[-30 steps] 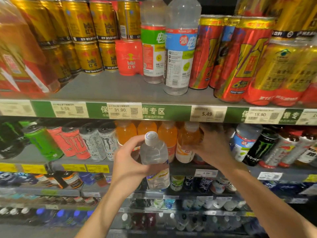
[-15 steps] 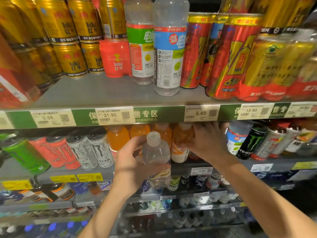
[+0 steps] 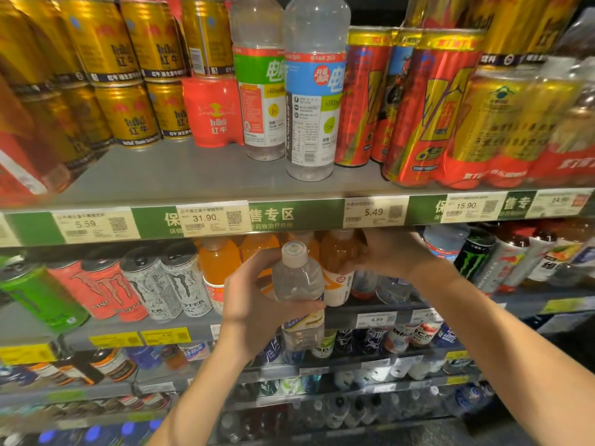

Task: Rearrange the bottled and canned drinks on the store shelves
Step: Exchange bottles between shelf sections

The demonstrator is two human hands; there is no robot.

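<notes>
Grey store shelves (image 3: 199,178) of crowded drinks

Grey top shelf (image 3: 167,178) carries gold cans (image 3: 128,115), two clear bottles (image 3: 310,101) and tall red cans (image 3: 428,107)

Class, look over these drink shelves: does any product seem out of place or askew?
Yes. On the top shelf, two clear bottles stand between the gold cans and the tall red cans, breaking the run of cans. On the shelf below, the green can leans markedly. The left hand holds a clear bottle off the shelf.
</notes>
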